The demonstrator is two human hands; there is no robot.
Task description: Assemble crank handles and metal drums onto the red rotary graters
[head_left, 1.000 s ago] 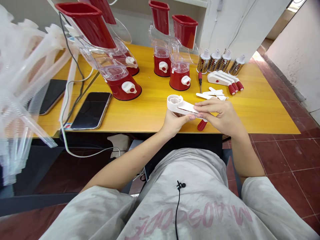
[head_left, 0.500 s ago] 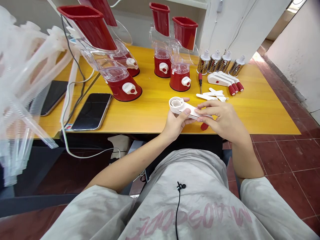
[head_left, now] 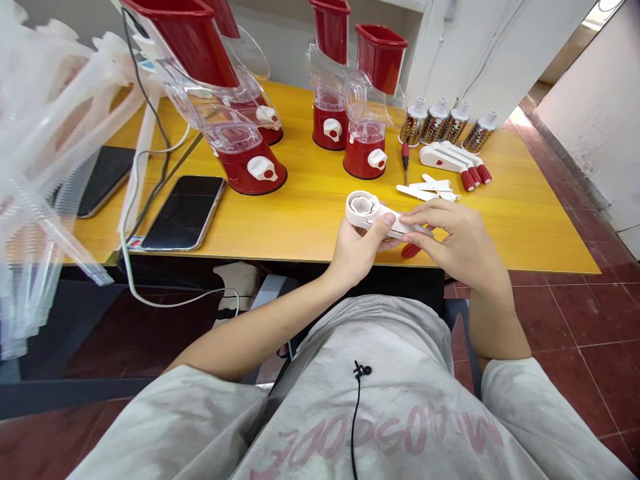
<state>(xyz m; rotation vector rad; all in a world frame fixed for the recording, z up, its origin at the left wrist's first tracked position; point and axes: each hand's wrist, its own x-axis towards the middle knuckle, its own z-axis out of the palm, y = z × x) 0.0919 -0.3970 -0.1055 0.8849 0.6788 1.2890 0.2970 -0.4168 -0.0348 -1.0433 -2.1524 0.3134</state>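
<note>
Over the table's front edge I hold a white crank handle (head_left: 362, 205), its round socket up at the left. My left hand (head_left: 354, 252) is closed around the socket end, thumb on the arm. The fingers of my right hand (head_left: 463, 245) pinch the other end and press a thin white strip along the arm; how far it sits in the arm is hard to tell. Below them shows a red knob (head_left: 411, 251). Loose white strips (head_left: 431, 187) and a red-handled screwdriver (head_left: 405, 160) lie just beyond, beside several finished-looking crank handles (head_left: 444, 159) with red knobs.
Several red rotary graters (head_left: 367, 150) with clear housings stand across the back. Metal grater drums (head_left: 413, 125) are lined up at the back right. At left are a phone (head_left: 184, 212), a white cable (head_left: 131, 267) and a hanging bunch of clear plastic tubes (head_left: 45, 193).
The view has shifted slightly. Both hands stay on the crank handle, which has turned a little so its socket faces me more; my right fingers remain pressed at the strip.
</note>
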